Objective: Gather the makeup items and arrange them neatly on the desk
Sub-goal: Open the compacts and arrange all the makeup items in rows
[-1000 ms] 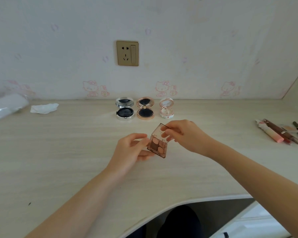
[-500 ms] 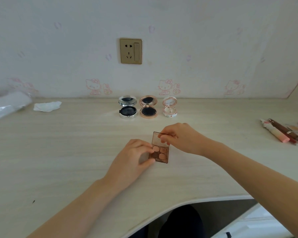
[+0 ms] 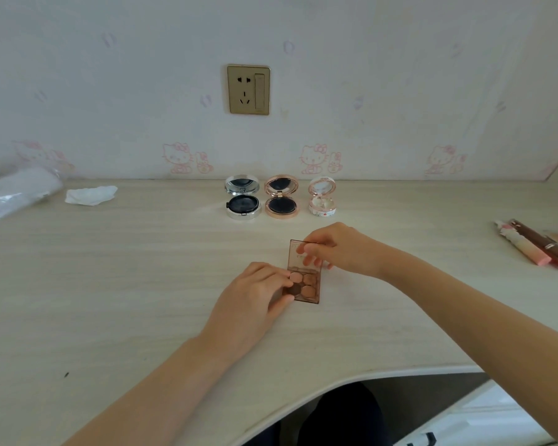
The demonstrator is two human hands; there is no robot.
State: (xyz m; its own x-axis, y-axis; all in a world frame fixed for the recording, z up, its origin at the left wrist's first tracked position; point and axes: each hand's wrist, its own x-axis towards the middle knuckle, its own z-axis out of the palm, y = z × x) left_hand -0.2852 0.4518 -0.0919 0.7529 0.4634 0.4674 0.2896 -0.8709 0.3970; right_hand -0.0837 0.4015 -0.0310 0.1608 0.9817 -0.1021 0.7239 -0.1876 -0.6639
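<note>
Where the desk [image 3: 110, 284] meets the wall at far left, a clear plastic-wrapped roll [image 3: 16, 196] lies on its side, with a crumpled white tissue [image 3: 91, 195] just to its right. Mid-desk against the wall: three open compacts in a row, lids up. Silver compact [image 3: 243, 197] leftmost, rose-gold compact [image 3: 282, 197] beside it, small white compact [image 3: 322, 197] at the right end. Gold wall socket [image 3: 248, 90] above them.

Nearer the desk edge, the eyeshadow palette [image 3: 304, 281] sits on the desk surface, base flat, transparent lid raised. Left hand [image 3: 255, 299] rests on the desk at the palette's left side, fingers curled against the base and thumb at its near corner, steadying it. Right hand [image 3: 339, 249] pinches the top edge of the lid between fingertips and thumb; some fingers show through the tinted lid.

Far right: a cluster of stick-type cosmetics [image 3: 535, 247] lies loose on the desk, partly cut off by the frame edge; individual items cannot be told apart with confidence.
</note>
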